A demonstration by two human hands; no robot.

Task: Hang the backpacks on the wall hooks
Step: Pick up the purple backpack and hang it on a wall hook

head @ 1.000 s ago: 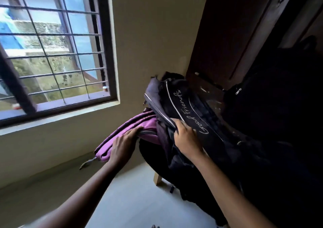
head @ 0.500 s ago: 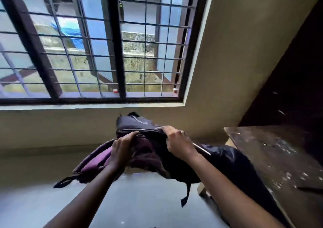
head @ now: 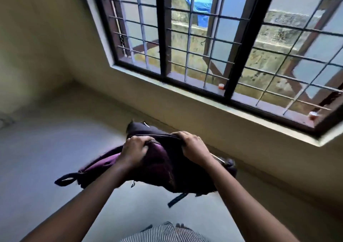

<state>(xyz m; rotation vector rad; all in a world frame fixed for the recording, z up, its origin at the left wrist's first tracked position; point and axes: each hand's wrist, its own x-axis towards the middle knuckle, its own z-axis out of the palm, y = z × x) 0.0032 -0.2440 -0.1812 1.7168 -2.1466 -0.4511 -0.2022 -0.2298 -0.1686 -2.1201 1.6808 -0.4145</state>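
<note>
A dark purple and black backpack [head: 163,169] hangs in the air in front of me, over the grey floor. My left hand [head: 134,149] grips its top edge on the left side. My right hand [head: 194,148] grips the same edge on the right. A purple shoulder strap [head: 96,167] trails down to the left, and a dark strap end [head: 177,199] dangles below the bag. No wall hook is in view.
A barred window [head: 213,43] with a dark frame fills the wall ahead, above a pale sill ledge [head: 204,102]. Two small orange-capped items [head: 220,86] stand on the sill. A plain cream wall [head: 40,37] meets it at a corner on the left.
The view has swung left, away from the dark table and wardrobe, which are out of sight now. Both hands have carried the backpack along, holding its top edge.
</note>
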